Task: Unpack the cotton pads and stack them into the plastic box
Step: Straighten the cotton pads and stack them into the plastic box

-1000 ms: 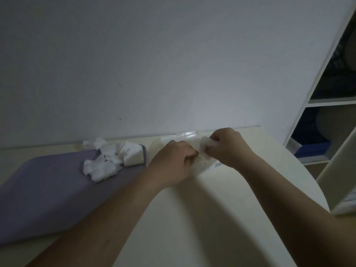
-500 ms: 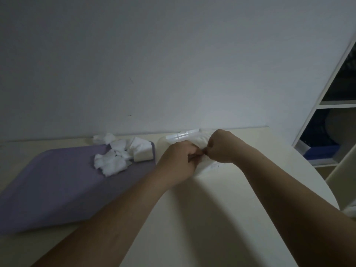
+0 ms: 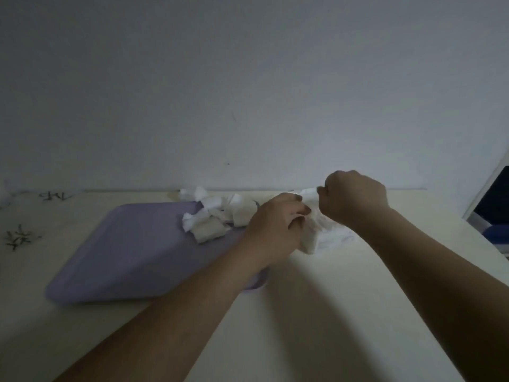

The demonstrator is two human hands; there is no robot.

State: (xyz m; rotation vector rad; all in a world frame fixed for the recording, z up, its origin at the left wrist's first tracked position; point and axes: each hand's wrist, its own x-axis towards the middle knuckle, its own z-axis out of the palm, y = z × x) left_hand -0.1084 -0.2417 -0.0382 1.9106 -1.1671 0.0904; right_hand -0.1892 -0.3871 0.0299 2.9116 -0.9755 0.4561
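Observation:
A white pack of cotton pads (image 3: pixel 325 238) lies on the cream table near the wall. My left hand (image 3: pixel 275 227) grips its left side with curled fingers. My right hand (image 3: pixel 355 199), held as a fist, pinches a white piece (image 3: pixel 309 197) at the pack's top and holds it up. A loose heap of white cotton pads (image 3: pixel 217 216) lies on the far corner of a purple tray (image 3: pixel 132 252) to the left. My hands hide most of the pack. No plastic box can be made out.
The cream table (image 3: pixel 316 312) runs up to a plain wall. Dark scribbles (image 3: pixel 19 235) mark the table at the far left. A white shelf unit (image 3: pixel 493 213) with a blue object stands at the right edge.
My right hand has lifted up and to the right, pulling white material from the pack. The view has swung right to left, so the shelf sits at the edge.

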